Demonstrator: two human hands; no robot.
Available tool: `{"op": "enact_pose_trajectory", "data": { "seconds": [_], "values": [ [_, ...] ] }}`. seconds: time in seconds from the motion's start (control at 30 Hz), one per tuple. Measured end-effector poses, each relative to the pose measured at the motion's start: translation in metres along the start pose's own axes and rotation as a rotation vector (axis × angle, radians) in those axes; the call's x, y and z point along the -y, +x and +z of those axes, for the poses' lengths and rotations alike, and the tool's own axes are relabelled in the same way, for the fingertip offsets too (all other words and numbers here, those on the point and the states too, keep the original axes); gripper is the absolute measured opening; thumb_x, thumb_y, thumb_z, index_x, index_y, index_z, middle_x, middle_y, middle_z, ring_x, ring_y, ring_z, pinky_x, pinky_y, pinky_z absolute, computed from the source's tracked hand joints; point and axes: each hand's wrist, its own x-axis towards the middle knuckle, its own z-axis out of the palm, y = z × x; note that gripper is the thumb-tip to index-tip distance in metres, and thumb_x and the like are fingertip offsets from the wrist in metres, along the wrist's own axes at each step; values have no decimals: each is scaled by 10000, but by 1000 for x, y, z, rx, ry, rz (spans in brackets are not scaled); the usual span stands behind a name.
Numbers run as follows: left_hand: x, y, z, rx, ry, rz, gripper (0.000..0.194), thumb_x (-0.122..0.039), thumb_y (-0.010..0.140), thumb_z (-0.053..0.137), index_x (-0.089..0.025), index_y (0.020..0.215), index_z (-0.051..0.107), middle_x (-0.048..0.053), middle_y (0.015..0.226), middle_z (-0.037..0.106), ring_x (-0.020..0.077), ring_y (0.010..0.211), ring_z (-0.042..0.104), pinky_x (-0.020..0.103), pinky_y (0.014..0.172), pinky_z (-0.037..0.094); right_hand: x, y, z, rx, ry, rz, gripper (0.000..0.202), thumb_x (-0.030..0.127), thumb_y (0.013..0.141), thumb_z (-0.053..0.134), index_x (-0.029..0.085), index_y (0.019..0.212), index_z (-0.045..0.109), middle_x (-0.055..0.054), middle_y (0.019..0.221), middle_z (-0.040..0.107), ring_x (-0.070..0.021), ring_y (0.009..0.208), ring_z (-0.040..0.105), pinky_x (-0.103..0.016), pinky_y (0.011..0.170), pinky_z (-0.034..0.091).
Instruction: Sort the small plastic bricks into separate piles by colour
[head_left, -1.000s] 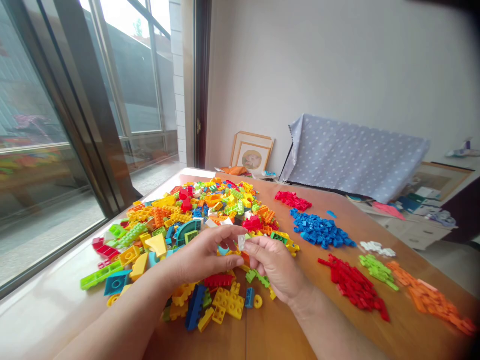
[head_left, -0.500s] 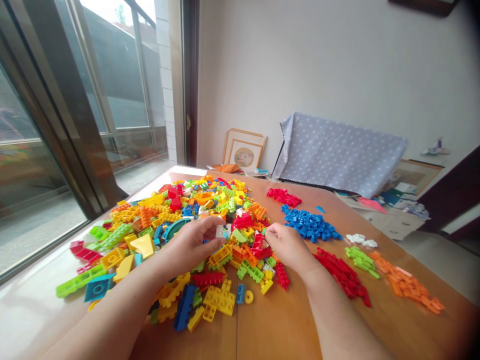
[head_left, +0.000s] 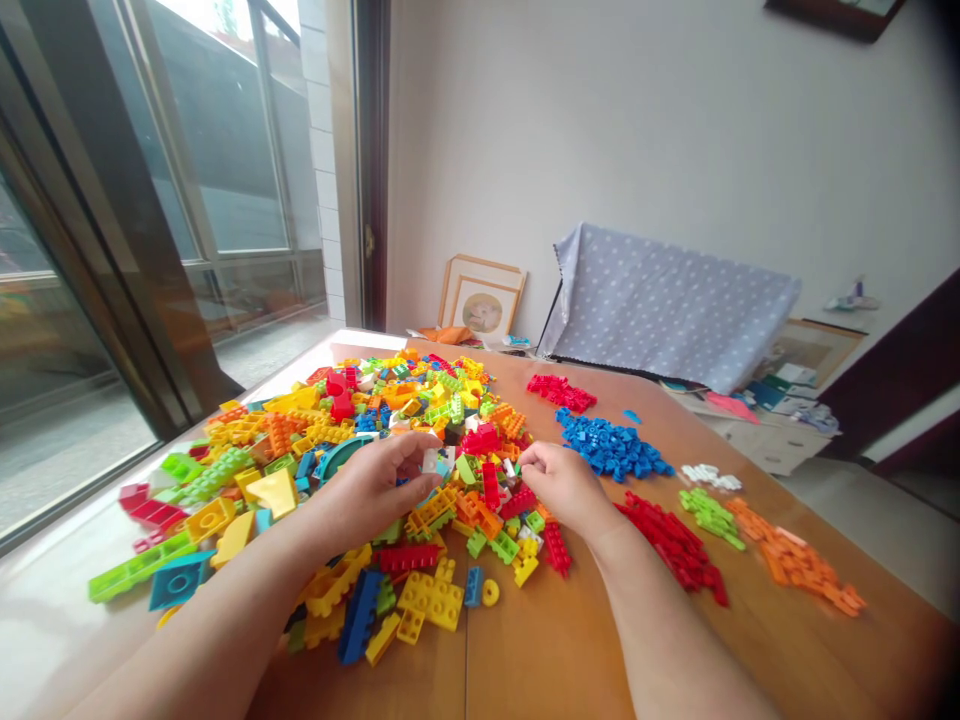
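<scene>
My left hand point(head_left: 386, 485) reaches over a mixed heap of toy bricks point(head_left: 281, 435), thumb and fingers closed on a whitish, see-through brick point(head_left: 430, 461). My right hand point(head_left: 559, 478) is at the heap's right edge with its fingers pinched together; what they hold, if anything, is hidden. Between the hands lie a red brick point(head_left: 490, 484) and a light green brick point(head_left: 466, 468), among orange and yellow ones. A teal curved piece point(head_left: 341, 455) shows just behind my left hand.
Sorted piles lie on the wooden table point(head_left: 540, 650) to the right: blue bricks point(head_left: 611, 448), red bricks point(head_left: 675, 545), more red bricks point(head_left: 561, 392), white pieces point(head_left: 710, 477), green pieces point(head_left: 712, 517) and orange pieces point(head_left: 799, 560). A dotted cloth point(head_left: 667, 300) hangs behind the table.
The whole view has shifted slightly. A red brick between my hands now stands more upright, and loose bricks beside it have moved a little. My left hand still holds the whitish brick.
</scene>
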Motion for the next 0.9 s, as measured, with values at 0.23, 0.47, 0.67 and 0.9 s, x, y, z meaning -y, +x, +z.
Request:
{"op": "enact_pose_trajectory", "data": {
  "seconds": [0.23,0.47,0.67,0.9],
  "values": [
    [0,0,0,7,37,10,365,-428,936,570,-213,1229,605,-7,849,615,152,758,566,278,700,438,18,0,3,58,-309,-1,289,415,874,609,311,1118,726,-37,1030,704,-196,884,636,-282,678,343],
    [2,-1,1,0,45,20,381,-429,930,582,-217,1246,608,-3,867,617,157,791,569,278,722,441,17,2,7,58,-308,-42,213,402,902,586,299,961,763,-30,942,707,-194,835,627,-293,650,316],
    [-4,-2,-1,-10,31,87,352,-394,931,605,-212,1231,626,33,981,643,164,860,594,294,799,484,11,2,3,118,368,31,347,487,931,574,212,1036,758,-28,817,696,-177,761,587,-279,685,396],
    [-20,-6,4,68,-124,209,333,-348,919,650,-241,1235,640,102,1435,521,126,872,613,306,852,536,55,-26,-9,354,884,-25,370,497,916,641,170,1057,740,20,740,583,-107,649,444,-242,618,355]
  ]
}}
